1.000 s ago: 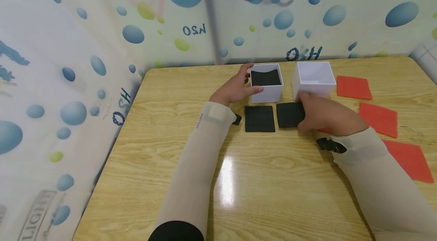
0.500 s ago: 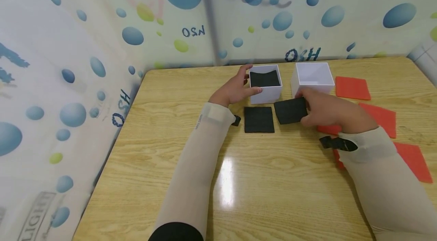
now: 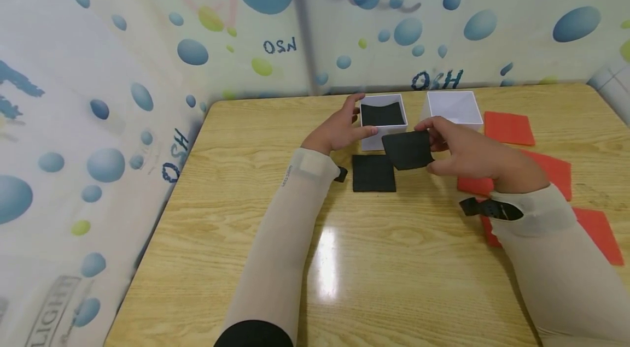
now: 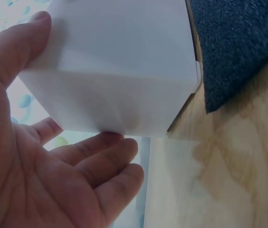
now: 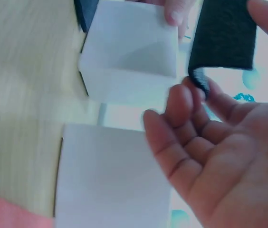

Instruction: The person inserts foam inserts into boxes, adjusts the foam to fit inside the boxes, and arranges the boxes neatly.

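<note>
My left hand (image 3: 336, 127) holds the left white box (image 3: 384, 142) at its left side, thumb on the front and fingers round the back; black sheets (image 3: 381, 115) stand inside it. In the left wrist view the thumb and fingertips touch the box (image 4: 119, 52). My right hand (image 3: 474, 158) pinches a black square (image 3: 407, 150) by its right edge, raised in front of the left box. The right wrist view shows that square (image 5: 224, 35) bent at one corner between thumb and fingers. Another black square (image 3: 373, 173) lies flat on the table, just below the raised one.
A second white box (image 3: 455, 106) stands to the right, its front partly hidden by my right hand. Several red squares (image 3: 509, 128) lie on the right side of the table (image 3: 236, 216), some partly under my right arm. A patterned curtain (image 3: 221, 8) hangs behind and at the left.
My right hand has picked the black square off the table and moved it up and left, towards the left box. The left hand has stayed at the box.
</note>
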Demonstrator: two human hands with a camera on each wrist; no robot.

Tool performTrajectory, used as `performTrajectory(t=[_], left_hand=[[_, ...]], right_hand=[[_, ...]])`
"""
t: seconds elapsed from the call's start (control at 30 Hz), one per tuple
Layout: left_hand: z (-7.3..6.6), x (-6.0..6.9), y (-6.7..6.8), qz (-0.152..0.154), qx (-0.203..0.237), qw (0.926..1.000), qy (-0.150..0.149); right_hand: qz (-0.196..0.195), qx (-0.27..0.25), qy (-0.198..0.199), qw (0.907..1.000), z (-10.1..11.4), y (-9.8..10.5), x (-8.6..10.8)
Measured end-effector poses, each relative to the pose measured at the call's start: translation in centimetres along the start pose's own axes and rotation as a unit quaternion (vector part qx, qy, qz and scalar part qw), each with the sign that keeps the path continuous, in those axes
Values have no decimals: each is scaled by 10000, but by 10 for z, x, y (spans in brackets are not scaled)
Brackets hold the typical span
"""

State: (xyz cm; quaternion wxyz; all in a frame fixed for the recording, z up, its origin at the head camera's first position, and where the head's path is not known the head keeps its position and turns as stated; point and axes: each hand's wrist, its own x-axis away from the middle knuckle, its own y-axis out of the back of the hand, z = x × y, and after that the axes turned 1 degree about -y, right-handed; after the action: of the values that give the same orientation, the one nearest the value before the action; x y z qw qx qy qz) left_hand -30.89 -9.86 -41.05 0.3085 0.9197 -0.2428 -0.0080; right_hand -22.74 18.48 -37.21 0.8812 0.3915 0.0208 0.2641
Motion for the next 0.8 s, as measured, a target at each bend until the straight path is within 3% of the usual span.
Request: performTrajectory(t=[0.2,0.4,0.8], left_hand=[[-1,1,1,57,-29,10000,72],[-4,2,4,196,-122,9996,148],[-2,0,4,222,-325,9991,154]], right_hand=[[-565,-399,246,9973,4,-5,-2],[-1118,-1033,416,9875,8,-12,-5],[-1417,-1636,513,9749,10,-26,-16]])
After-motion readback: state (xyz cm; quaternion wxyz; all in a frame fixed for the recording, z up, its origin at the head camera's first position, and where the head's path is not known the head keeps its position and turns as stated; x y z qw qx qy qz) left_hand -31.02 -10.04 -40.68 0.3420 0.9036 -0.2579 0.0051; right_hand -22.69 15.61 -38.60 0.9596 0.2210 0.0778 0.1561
